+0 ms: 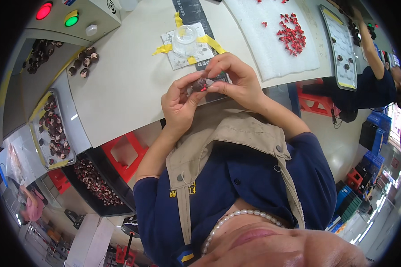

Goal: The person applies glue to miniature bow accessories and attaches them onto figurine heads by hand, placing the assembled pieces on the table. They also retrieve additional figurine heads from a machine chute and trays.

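Note:
Close to the table's near edge, my left hand (181,103) is closed around a small dark brown round piece (199,84) with pale patches. My right hand (239,83) meets it from the other side, thumb and forefinger pinching at a small red part (204,89) on that piece. Fingers hide much of both. Just beyond my hands stands a clear round cup (185,41), on a pale square plate (179,63) stuck down with yellow tape.
Many small red pieces (292,35) lie on a white foam sheet (263,58) at right. Similar dark brown pieces (84,61) sit at left, with more in a tray (71,162) and a black bin (87,198). A co-worker's arm (373,51) reaches over another tray (351,84).

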`<state>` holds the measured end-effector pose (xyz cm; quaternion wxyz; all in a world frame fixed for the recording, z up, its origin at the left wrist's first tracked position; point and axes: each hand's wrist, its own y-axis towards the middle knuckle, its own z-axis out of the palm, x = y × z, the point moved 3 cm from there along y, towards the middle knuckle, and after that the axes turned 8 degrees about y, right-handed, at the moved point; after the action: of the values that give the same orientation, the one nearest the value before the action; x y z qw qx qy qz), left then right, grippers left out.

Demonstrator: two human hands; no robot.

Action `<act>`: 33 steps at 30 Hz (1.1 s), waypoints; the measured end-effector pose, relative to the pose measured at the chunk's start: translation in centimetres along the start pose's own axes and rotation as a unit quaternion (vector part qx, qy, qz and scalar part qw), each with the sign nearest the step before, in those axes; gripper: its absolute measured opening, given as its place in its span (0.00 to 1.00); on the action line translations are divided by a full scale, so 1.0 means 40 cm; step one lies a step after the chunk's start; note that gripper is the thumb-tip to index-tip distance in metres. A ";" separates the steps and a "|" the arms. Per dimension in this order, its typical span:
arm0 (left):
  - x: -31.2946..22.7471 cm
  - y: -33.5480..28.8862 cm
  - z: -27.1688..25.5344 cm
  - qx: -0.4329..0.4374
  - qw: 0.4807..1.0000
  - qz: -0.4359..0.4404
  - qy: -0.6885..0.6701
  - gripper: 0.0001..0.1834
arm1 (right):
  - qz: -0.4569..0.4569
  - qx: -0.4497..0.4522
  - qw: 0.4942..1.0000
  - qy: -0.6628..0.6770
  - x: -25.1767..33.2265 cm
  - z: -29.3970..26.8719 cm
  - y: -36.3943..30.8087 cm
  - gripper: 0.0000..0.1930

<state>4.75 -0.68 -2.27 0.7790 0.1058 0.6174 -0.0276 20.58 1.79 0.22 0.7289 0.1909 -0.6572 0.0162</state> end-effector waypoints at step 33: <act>0.006 -0.010 -0.002 0.118 0.981 0.080 0.132 0.16 | 0.103 0.170 0.979 0.049 -0.011 -0.022 -0.016 0.21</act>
<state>4.68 -1.02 -2.56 0.6721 0.2489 0.6970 -0.0235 21.55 1.55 -0.43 0.7116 0.2424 -0.6243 0.2126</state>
